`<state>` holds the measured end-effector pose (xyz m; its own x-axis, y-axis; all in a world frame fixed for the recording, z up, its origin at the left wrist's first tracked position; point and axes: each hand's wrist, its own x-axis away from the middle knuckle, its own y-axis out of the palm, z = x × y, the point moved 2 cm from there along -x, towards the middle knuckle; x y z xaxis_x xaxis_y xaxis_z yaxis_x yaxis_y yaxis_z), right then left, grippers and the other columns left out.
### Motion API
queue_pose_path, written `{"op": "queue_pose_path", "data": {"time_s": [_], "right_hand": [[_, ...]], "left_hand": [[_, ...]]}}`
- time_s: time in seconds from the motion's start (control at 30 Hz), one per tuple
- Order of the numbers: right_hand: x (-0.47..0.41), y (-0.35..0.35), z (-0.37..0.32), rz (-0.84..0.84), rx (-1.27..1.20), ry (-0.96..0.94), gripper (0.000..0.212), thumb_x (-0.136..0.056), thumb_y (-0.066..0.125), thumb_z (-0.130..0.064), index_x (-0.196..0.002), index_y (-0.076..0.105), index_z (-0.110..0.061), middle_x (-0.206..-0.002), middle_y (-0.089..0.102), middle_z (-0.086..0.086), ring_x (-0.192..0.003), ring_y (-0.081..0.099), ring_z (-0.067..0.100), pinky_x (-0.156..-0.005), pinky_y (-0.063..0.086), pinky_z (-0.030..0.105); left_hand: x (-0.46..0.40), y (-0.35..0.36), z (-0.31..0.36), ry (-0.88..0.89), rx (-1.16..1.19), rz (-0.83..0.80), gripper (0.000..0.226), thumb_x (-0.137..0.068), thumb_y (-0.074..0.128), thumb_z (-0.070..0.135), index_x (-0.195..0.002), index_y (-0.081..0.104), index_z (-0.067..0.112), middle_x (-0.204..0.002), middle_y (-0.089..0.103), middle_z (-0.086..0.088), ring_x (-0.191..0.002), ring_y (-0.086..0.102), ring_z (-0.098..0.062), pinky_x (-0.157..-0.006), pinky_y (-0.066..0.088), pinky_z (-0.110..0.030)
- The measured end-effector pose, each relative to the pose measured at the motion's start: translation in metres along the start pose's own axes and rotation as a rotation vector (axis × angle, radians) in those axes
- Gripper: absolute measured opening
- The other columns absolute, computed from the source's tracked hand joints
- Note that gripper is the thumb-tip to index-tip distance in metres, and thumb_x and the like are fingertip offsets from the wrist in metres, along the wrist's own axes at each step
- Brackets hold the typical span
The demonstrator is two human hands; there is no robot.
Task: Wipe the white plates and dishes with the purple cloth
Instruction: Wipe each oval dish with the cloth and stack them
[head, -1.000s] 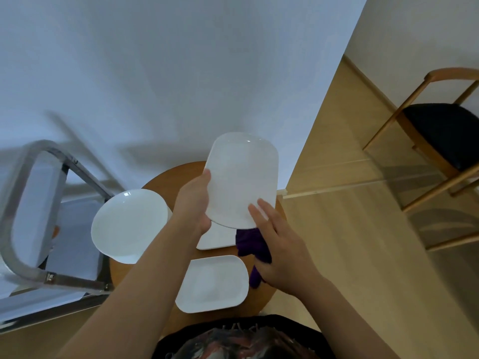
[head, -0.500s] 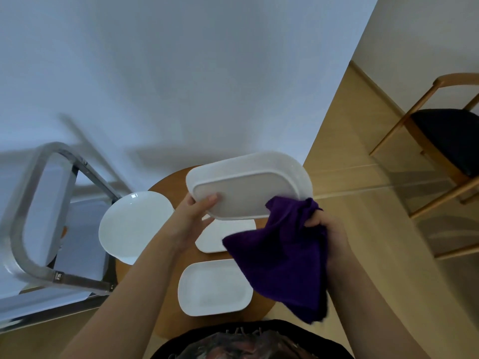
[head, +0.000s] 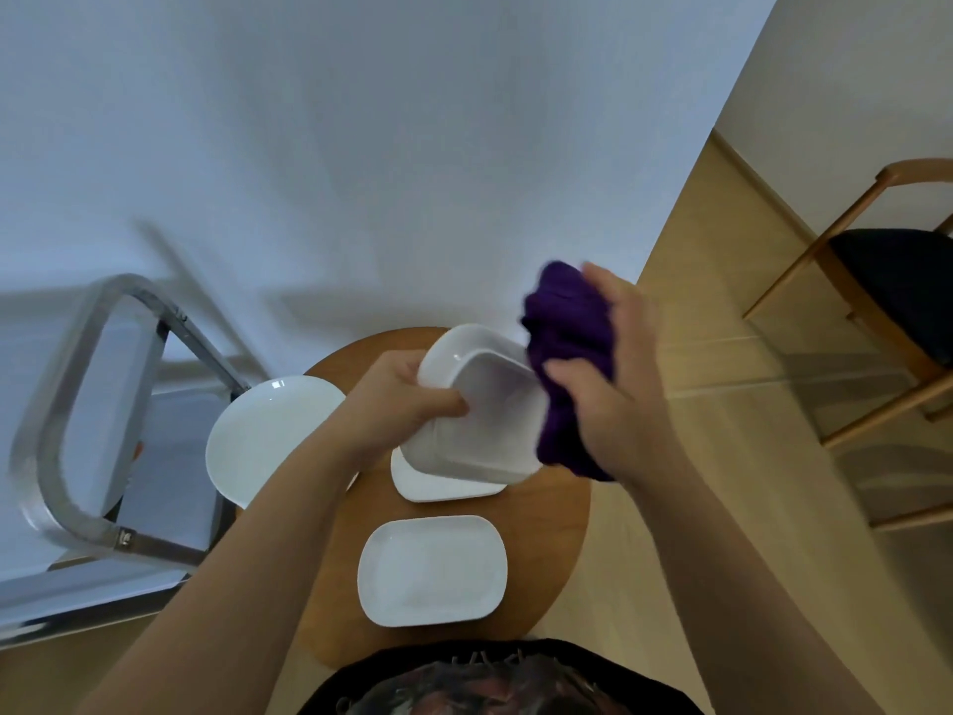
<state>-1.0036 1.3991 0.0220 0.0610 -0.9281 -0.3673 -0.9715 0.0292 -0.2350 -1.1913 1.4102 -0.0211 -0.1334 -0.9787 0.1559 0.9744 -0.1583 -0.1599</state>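
One view only, worn on the head, wide-angle, aimed forward and steeply down over a small round wooden table [head: 562, 528] against a white wall [head: 387, 147]. Close enough that both forearms enter from the lower edge, at 7 and 5 o'clock, and meet near centre, where the left hand [head: 397, 399] and right hand [head: 613, 369] sit just right of the middle. Own dark shirt [head: 495, 678] at 6 o'clock, directly beneath the lens. Strong bending of straight lines toward the borders: metal frame [head: 67, 405] at 9 o'clock, wooden chair [head: 876, 301] at 3 o'clock, floor running off toward 2 o'clock. No second view to share anything with
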Motion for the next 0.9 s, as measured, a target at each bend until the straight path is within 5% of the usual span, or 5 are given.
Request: {"op": "queue_pose_path", "data": {"time_s": [0.17, 0.37, 0.57, 0.73, 0.9], "right_hand": [[-0.019, 0.035, -0.011, -0.55, 0.357, -0.11, 0.063, -0.08, 0.062, -0.04, -0.136, 0.037, -0.03, -0.13, 0.044, -0.007, -0.117, 0.045, 0.009, -0.099, 0.041, 0.04], [-0.026, 0.029, -0.002, -0.328, 0.324, -0.043, 0.056, -0.066, 0.056, -0.065, -0.116, 0.045, -0.041, -0.1, 0.061, -0.02, -0.089, 0.057, 0.003, -0.081, 0.049, 0.027], [-0.024, 0.011, 0.026, -0.355, 0.152, 0.191, 0.05, -0.058, 0.064, -0.066, -0.103, 0.052, -0.048, -0.094, 0.062, -0.027, -0.087, 0.059, -0.007, -0.064, 0.044, 0.006], [-0.023, -0.006, 0.044, -0.225, 0.018, 0.245, 0.044, -0.057, 0.069, -0.058, -0.098, 0.057, -0.046, -0.095, 0.062, -0.028, -0.087, 0.06, -0.005, -0.065, 0.044, 0.006], [-0.01, -0.005, 0.057, 0.11, -0.185, 0.339, 0.046, -0.059, 0.074, -0.05, -0.101, 0.058, -0.041, -0.098, 0.063, -0.023, -0.09, 0.062, -0.001, -0.07, 0.051, 0.015]], "left_hand": [[0.013, 0.01, 0.027, 0.106, -0.035, -0.213, 0.019, -0.057, 0.066, 0.012, -0.076, 0.065, 0.016, -0.069, 0.065, -0.001, -0.069, 0.061, -0.013, -0.062, 0.051, -0.03], [0.029, 0.001, 0.027, 0.074, 0.111, -0.123, 0.026, -0.046, 0.071, 0.025, -0.07, 0.073, 0.018, -0.069, 0.069, 0.001, -0.068, 0.066, -0.015, -0.062, 0.053, -0.029], [0.034, -0.009, 0.029, 0.064, 0.136, -0.011, 0.026, -0.04, 0.071, 0.029, -0.065, 0.075, 0.022, -0.062, 0.07, 0.003, -0.059, 0.067, -0.013, -0.051, 0.051, -0.026], [0.032, -0.017, 0.031, 0.071, 0.3, 0.069, 0.026, -0.038, 0.07, 0.019, -0.063, 0.074, 0.014, -0.059, 0.067, -0.002, -0.053, 0.064, -0.017, -0.047, 0.05, -0.023], [0.027, -0.015, 0.034, 0.086, 0.402, 0.172, 0.022, -0.049, 0.058, -0.001, -0.057, 0.073, 0.014, -0.056, 0.066, 0.0, -0.05, 0.063, -0.016, -0.046, 0.049, -0.021]]}}
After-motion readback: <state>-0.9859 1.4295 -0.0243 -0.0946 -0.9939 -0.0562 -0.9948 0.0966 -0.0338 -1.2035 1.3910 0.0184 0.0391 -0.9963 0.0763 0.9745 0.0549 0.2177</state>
